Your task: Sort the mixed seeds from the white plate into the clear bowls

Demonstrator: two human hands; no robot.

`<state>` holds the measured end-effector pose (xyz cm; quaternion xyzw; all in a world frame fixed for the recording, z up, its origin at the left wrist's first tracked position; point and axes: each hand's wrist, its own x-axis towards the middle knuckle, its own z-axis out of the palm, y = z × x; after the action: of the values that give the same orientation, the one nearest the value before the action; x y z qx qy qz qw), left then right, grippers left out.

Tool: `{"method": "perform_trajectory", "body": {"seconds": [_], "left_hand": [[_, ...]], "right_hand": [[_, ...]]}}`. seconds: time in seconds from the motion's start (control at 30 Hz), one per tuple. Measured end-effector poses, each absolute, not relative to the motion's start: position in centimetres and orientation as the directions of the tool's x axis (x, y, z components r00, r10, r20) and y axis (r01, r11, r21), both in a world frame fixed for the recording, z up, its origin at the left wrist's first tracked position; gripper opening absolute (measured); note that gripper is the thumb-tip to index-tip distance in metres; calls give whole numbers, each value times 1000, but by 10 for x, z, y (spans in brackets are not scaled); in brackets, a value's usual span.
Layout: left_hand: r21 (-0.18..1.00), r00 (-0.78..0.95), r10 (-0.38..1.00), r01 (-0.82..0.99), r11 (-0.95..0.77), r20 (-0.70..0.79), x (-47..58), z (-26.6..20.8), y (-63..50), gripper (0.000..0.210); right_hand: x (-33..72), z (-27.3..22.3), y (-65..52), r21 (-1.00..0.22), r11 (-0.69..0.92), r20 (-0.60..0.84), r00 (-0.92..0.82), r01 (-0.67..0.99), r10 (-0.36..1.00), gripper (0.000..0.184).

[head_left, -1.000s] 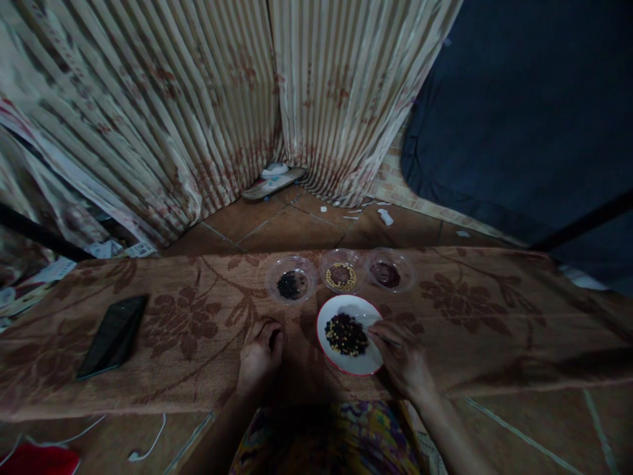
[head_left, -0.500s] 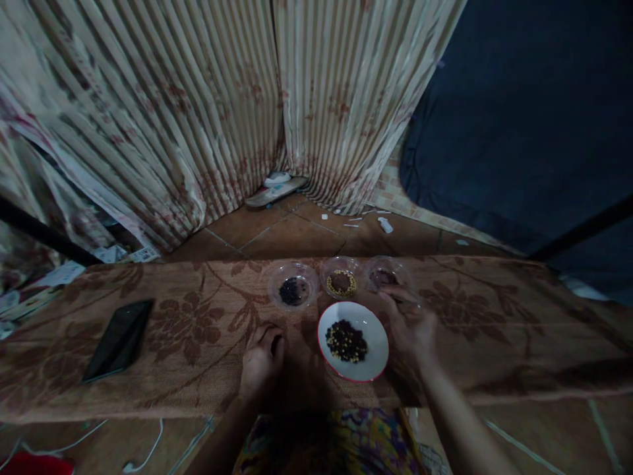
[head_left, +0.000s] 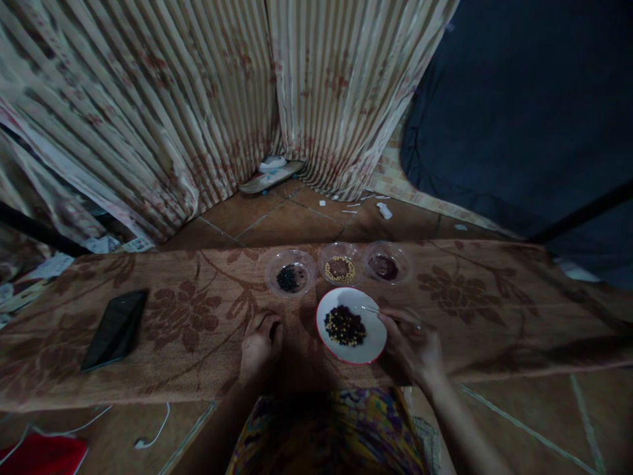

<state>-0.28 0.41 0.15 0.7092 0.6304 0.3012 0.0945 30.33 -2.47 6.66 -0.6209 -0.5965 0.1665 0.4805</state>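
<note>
Head view, right hand: the right hand sits just beside the right rim of the white plate, fingers pinched shut on thin tweezers whose tips reach in over the plate.
Head view, left hand: the left hand rests knuckles-up on the surface just left of the plate, fingers curled in loosely; whether it holds anything cannot be told.
Head view, plate: red-rimmed, with a heap of mixed beans, dark and pale, in its middle.
Head view, bowls: three clear bowls stand in a row just behind the plate: the left bowl holds dark beans, the middle bowl pale ones around a brownish centre, and the right bowl reddish-brown ones.
Head view, surroundings: a dark phone lies well apart to the left on the patterned cloth; striped curtains hang behind, and a sandal lies on the tiled floor.
Risk, grip: a round bean may slip from the narrow tips and roll onto the cloth, where the pattern and dim light would hide it.
Risk, sorting: in this light, dark and reddish beans look alike, so one may land in the wrong bowl.
Risk, knock: the hand is close to the rim and could tip the plate.
</note>
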Motion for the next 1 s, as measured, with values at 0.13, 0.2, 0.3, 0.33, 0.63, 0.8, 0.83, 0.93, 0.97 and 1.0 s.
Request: {"method": "perform_trajectory", "body": {"seconds": [0.13, 0.2, 0.3, 0.33, 0.63, 0.8, 0.83, 0.93, 0.97, 1.0], "left_hand": [[509, 31, 951, 839, -191, 307, -3, 2, 4, 19], [509, 32, 951, 839, -193, 308, -3, 2, 3, 18], [515, 27, 950, 835, -193, 312, -2, 3, 3, 18], [517, 27, 949, 834, -194, 313, -2, 3, 3, 18], [524, 31, 947, 827, -204, 318, -3, 2, 3, 18], [525, 25, 948, 828, -198, 318, -3, 1, 3, 18], [524, 26, 947, 828, -200, 320, -3, 1, 3, 18], [521, 25, 946, 830, -199, 322, -2, 3, 3, 18], [522, 22, 946, 830, -197, 322, -2, 3, 2, 18], [523, 20, 947, 830, -195, 321, -2, 4, 2, 18]], "right_hand": [[300, 60, -30, -758, 206, 361, 135, 618, 923, 20], [297, 57, -28, -720, 228, 377, 93, 656, 922, 19], [294, 53, -24, -659, 269, 419, 45, 703, 907, 20], [293, 52, -23, -644, 279, 434, 39, 712, 900, 20], [290, 49, -20, -542, 349, 521, -20, 765, 853, 20], [289, 49, -21, -517, 365, 529, -46, 775, 847, 21], [289, 48, -21, -520, 360, 522, -46, 774, 852, 20], [289, 46, -21, -532, 351, 516, -34, 771, 856, 20], [289, 45, -20, -535, 351, 520, -28, 768, 854, 20], [289, 44, -20, -538, 352, 523, -23, 766, 852, 20]]}}
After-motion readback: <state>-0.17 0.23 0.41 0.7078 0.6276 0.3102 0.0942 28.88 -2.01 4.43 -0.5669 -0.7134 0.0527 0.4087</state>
